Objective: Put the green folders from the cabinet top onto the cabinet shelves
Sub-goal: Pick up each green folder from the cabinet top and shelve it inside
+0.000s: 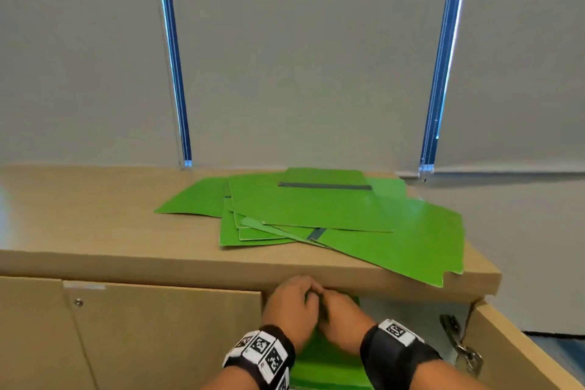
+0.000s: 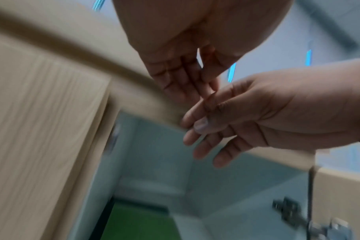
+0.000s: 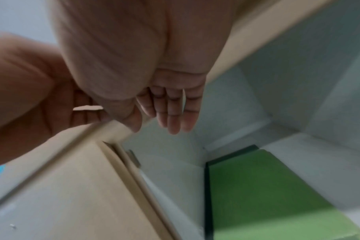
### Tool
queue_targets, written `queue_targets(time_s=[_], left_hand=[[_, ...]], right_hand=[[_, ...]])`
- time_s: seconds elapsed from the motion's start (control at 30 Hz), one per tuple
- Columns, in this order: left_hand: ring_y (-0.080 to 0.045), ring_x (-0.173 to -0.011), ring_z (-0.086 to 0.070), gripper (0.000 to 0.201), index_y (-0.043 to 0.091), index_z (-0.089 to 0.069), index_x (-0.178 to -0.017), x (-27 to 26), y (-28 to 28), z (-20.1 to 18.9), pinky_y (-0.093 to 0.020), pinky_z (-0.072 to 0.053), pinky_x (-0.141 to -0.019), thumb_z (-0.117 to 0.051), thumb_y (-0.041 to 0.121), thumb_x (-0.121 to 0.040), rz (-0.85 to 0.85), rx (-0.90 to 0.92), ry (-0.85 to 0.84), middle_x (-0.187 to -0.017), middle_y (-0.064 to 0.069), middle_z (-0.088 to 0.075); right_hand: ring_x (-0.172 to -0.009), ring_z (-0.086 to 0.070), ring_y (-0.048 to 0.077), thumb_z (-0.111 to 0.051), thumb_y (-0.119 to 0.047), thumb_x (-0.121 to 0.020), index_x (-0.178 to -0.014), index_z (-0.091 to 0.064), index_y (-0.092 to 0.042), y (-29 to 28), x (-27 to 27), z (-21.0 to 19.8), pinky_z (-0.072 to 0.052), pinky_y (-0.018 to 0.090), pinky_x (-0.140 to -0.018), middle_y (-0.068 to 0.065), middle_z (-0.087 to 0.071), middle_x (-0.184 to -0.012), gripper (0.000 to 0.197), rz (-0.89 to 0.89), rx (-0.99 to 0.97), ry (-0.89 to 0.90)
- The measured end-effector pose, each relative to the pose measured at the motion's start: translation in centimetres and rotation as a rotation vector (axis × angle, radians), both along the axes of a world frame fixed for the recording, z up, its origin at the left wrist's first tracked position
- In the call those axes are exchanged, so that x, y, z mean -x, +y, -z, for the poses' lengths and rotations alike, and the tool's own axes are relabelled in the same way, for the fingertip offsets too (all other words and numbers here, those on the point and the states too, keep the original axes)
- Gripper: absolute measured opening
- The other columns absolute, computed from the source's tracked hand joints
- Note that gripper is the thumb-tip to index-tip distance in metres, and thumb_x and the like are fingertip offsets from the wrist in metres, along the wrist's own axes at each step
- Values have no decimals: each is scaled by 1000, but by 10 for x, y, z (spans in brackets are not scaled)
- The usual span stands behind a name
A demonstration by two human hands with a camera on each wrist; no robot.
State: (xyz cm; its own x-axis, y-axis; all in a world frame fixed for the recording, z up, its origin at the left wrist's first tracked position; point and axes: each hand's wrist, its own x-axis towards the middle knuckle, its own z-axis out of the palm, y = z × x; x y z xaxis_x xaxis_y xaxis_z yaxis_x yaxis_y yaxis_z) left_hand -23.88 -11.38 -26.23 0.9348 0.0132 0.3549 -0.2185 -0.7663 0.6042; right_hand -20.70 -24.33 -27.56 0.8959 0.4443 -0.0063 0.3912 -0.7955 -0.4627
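Several flat green folders lie in a loose pile on the wooden cabinet top; the lowest right one overhangs the front edge. Another green folder lies on the shelf inside the opened compartment. My left hand and right hand are side by side just under the top's front edge, in front of the compartment. Both have relaxed, nearly straight fingers and hold nothing. Their fingertips touch or overlap each other.
The compartment's door stands swung out to the right on a metal hinge. A closed door is to the left. Grey window blinds rise behind the cabinet. The compartment's walls are pale grey.
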Motion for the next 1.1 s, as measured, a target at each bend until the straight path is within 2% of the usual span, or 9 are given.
queue_targets(time_s=[0.07, 0.13, 0.23, 0.33, 0.5, 0.73, 0.93, 1.03, 1.1], left_hand=[[-8, -96, -53, 20, 30, -62, -88, 2, 0, -34, -31, -45, -91, -45, 23, -80, -11, -19, -130, -97, 13, -58], [-12, -120, -45, 33, 32, -59, -114, -1, -3, -53, -33, -36, -106, -40, 25, -87, -37, -110, -136, -125, 8, -52], [-17, -148, -12, 52, 21, -25, -150, -11, 4, -65, -40, -8, -121, -26, 35, -99, -92, -254, 70, -160, 0, -16], [-16, -149, -6, 62, 18, -12, -153, -17, 13, -58, -40, -4, -121, -21, 46, -99, -78, -441, 160, -162, 0, -10], [-14, -147, -12, 62, 19, -15, -152, -23, 19, -54, -37, -7, -120, -23, 48, -98, -81, -493, 116, -160, 2, -17], [-22, -138, -25, 73, 24, -11, -152, -22, 20, -60, -43, -22, -115, -44, 49, -92, -172, -331, 89, -152, -4, -25], [-23, -148, -6, 73, 22, -13, -152, -9, 3, -62, -50, -5, -119, -51, 25, -89, 16, -680, 33, -161, -4, -7], [-24, -137, -32, 63, 23, -26, -148, -6, 1, -64, -48, -26, -113, -51, 14, -91, 57, -736, 50, -149, -4, -36], [-24, -129, -39, 54, 25, -34, -143, 0, 5, -75, -48, -34, -107, -49, 14, -92, 34, -766, 42, -140, -4, -44]], right_hand=[[-99, -66, 25, -47, -18, -83, -109, -61, -22, 2, 12, -37, -51, 30, -82, 6, -71, -106, 30, -6, -15, -80], [-90, -66, 25, -42, -18, -85, -96, -63, -22, 3, 20, -66, -51, 32, -75, 5, -71, -97, 23, 3, -28, -157], [-85, -64, 27, -41, -26, -87, -73, -55, -22, 1, 9, -101, -44, 31, -66, 6, -67, -85, 20, 108, 16, -293], [-103, -58, 26, -46, -23, -85, -95, -59, -22, -3, -19, -117, -46, 32, -83, 6, -63, -108, 17, 180, -2, -347], [-140, -33, 27, -42, -51, -92, -144, -33, -15, 2, -63, -115, -32, 44, -112, 7, -32, -154, 64, 211, 243, -196], [-123, -40, 28, -30, -61, -91, -126, -52, -26, -10, -32, -108, -34, 49, -100, 5, -47, -131, 54, 168, 513, -376], [-129, -37, 20, -37, -49, -95, -131, -49, -39, -36, 4, -101, -29, 45, -109, -7, -45, -140, 39, -77, 259, -247], [-107, -55, 21, -39, -48, -95, -110, -63, -25, -45, -2, -109, -44, 37, -94, -5, -57, -105, 36, -99, 88, -210], [-107, -57, 17, -43, -46, -94, -109, -65, -24, -60, -11, -120, -45, 35, -96, -7, -59, -107, 34, -8, -29, -279]])
